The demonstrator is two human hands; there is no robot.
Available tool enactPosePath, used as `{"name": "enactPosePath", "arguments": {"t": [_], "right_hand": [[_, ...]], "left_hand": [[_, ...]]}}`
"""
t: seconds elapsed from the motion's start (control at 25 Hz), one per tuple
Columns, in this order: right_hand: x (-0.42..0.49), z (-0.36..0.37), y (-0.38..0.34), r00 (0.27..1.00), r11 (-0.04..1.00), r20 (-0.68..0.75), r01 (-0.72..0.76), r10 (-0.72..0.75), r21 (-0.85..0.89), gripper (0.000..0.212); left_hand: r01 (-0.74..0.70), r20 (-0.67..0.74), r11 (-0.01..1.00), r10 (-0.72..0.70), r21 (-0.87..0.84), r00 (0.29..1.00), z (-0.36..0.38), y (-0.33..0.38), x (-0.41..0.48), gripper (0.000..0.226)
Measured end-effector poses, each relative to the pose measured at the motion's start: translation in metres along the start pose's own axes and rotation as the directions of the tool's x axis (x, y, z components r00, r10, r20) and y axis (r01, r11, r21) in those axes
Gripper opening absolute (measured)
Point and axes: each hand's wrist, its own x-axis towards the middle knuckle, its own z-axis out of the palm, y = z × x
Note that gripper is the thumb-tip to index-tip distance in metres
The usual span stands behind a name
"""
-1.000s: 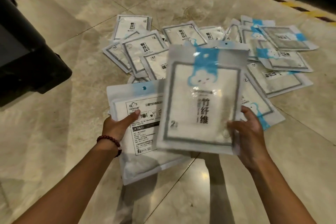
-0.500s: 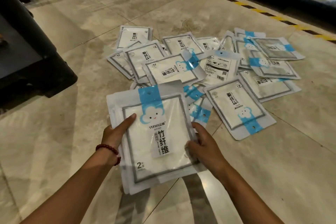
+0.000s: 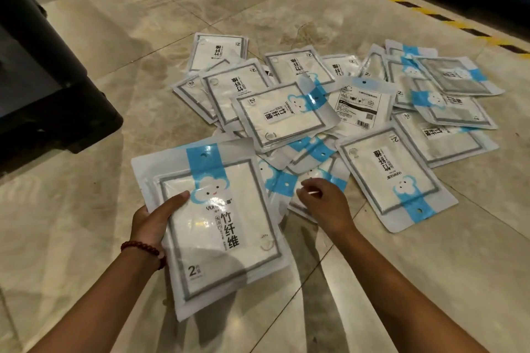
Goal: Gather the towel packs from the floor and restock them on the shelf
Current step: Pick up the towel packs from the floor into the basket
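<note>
Towel packs [image 3: 223,226] held as a stack by left hand [image 3: 152,218], thumb on top, just left of the floor pile [image 3: 281,112]; right hand [image 3: 327,206] touches the pile's near edge; whether it grasps, I cannot tell.

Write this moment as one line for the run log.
step: gathering | left hand: holds pack stack | right hand: over pile, grip unclear | floor: many packs
</note>
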Motion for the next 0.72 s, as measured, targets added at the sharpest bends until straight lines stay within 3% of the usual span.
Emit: {"name": "enactPosePath", "arguments": {"t": [0.08, 0.24, 0.4, 0.6, 0.72], "right_hand": [[0.029, 0.005, -0.012, 0.997, 0.998, -0.059, -0.044, 0.047, 0.055, 0.023], [0.090, 0.025, -0.031, 0.972, 0.916, -0.059, -0.194, 0.228, 0.351, 0.043], [0.134, 0.054, -0.037, 0.901, 0.833, -0.037, -0.384, 0.433, 0.398, 0.072], [0.169, 0.080, -0.024, 0.878, 0.860, -0.075, -0.441, 0.473, 0.257, 0.046], [0.178, 0.089, -0.025, 0.811, 0.826, -0.155, -0.557, 0.564, 0.092, 0.050]], "left_hand": [[-0.004, -0.010, 1.000, 0.004, -0.015, 1.000, 0.003, 0.004, 0.008, 0.013], [0.010, 0.003, 1.000, -0.010, -0.027, 1.000, 0.008, 0.017, 0.028, 0.014], [-0.024, 0.021, 0.999, 0.025, -0.046, 0.999, 0.005, 0.025, 0.047, 0.016], [-0.013, -0.041, 0.997, 0.010, -0.074, 0.999, -0.011, 0.020, 0.053, 0.015], [-0.021, -0.050, 0.995, 0.016, -0.093, 0.999, -0.021, 0.019, 0.054, 0.016]]}}
